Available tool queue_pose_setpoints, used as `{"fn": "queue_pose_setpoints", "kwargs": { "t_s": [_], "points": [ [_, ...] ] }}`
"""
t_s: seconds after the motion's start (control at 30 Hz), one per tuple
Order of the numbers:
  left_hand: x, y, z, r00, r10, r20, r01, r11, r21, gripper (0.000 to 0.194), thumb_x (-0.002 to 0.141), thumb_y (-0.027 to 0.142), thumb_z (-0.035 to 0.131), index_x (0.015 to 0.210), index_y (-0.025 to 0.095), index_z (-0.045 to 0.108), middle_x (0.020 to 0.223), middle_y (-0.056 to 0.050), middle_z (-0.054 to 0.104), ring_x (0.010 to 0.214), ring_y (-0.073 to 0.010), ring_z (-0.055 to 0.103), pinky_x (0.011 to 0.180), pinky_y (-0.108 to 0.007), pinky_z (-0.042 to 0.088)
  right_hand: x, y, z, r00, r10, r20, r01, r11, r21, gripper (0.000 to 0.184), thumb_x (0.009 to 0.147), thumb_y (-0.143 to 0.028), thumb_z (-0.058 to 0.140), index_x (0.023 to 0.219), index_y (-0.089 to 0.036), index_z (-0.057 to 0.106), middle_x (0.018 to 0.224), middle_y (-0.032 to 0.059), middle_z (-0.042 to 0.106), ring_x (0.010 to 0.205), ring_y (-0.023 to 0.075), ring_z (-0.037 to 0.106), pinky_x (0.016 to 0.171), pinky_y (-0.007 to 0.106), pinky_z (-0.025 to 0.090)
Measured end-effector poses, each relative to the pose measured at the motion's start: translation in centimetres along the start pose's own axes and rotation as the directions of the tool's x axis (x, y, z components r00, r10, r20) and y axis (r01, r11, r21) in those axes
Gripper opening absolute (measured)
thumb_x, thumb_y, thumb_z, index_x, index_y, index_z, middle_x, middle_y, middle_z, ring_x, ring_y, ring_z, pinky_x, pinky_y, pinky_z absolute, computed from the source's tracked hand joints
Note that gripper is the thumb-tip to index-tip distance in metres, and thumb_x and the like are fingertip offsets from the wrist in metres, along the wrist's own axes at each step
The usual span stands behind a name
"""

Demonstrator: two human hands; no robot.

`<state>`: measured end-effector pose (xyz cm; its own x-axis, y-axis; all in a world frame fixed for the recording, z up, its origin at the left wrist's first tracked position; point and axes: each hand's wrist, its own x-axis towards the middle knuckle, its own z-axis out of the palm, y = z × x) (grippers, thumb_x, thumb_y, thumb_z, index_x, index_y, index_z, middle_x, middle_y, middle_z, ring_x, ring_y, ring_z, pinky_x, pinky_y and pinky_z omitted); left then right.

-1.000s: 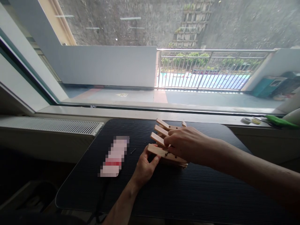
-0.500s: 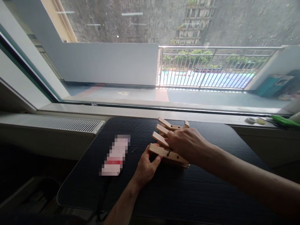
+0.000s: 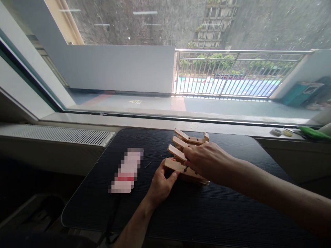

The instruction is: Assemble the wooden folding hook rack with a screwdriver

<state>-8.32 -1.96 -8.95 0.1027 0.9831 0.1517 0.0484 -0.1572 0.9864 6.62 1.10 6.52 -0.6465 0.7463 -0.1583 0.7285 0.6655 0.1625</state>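
A light wooden rack of several slats (image 3: 184,152) lies on the black table (image 3: 196,213) near its far middle. My left hand (image 3: 162,185) pinches the near left end of the lowest slat, thumb on its front edge. My right hand (image 3: 208,161) reaches in from the right and rests on top of the rack. Its fingertips are curled down onto a small dark screw or peg in the lowest slat. What exactly they hold is hidden.
A blurred white and red packet (image 3: 126,170) lies on the table to the left, with a small dark screw (image 3: 147,165) beside it. A radiator grille (image 3: 57,136) sits at the left. The window sill (image 3: 289,132) holds tape rolls and a green item (image 3: 312,133).
My right hand has shifted slightly on the rack. The view has tilted a little. My left hand keeps its hold on the slat.
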Motion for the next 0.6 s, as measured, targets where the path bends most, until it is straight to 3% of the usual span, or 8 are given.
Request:
{"fn": "queue_pose_setpoints", "kwargs": {
  "t_s": [0.1,0.27,0.47,0.6],
  "points": [
    [0.0,0.1,0.0,1.0,-0.007,0.003,0.007,1.0,-0.013,0.031,0.082,0.024,0.057,0.112,0.019,0.05,0.111,-0.005,0.061,0.106,-0.0183,0.057,0.095,-0.03,0.042,0.4,0.0,0.3,0.999,0.042,-0.026,-0.043,0.999,-0.022,0.023,0.091,-0.029,0.043,0.09,-0.014,0.059,0.083,0.0129,0.066,0.084,0.025,0.063,0.077,0.039,0.043],
    [0.0,0.4,0.1,1.0,-0.004,0.0,0.004,0.999,-0.031,0.03,0.083,0.024,0.057,0.112,0.018,0.05,0.109,-0.005,0.063,0.104,-0.0178,0.058,0.094,-0.03,0.043,0.1,0.2,-0.1,0.993,0.069,-0.1,-0.077,0.994,-0.076,0.031,0.092,-0.035,0.036,0.083,-0.017,0.06,0.075,0.0079,0.065,0.069,0.024,0.063,0.062,0.036,0.044],
    [0.0,0.4,0.1,1.0,0.005,0.005,-0.005,0.999,-0.039,0.031,0.083,0.024,0.056,0.112,0.018,0.051,0.111,-0.006,0.062,0.105,-0.0187,0.058,0.095,-0.031,0.043,-0.8,-0.1,-2.0,0.996,-0.026,-0.086,0.023,0.999,-0.033,0.015,0.085,-0.018,0.046,0.094,-0.019,0.058,0.091,0.0075,0.064,0.069,0.0193,0.062,0.06,0.03,0.042],
    [0.1,0.4,0.0,1.0,0.004,0.001,-0.004,1.0,-0.01,0.032,0.082,0.024,0.056,0.113,0.018,0.05,0.11,-0.006,0.062,0.104,-0.0187,0.058,0.095,-0.031,0.043,-0.4,-0.3,-1.4,0.993,-0.091,-0.077,0.092,0.996,0.016,0.011,0.084,-0.017,0.048,0.087,-0.016,0.059,0.085,0.0074,0.063,0.072,0.0196,0.061,0.061,0.028,0.041]
  ]
}}
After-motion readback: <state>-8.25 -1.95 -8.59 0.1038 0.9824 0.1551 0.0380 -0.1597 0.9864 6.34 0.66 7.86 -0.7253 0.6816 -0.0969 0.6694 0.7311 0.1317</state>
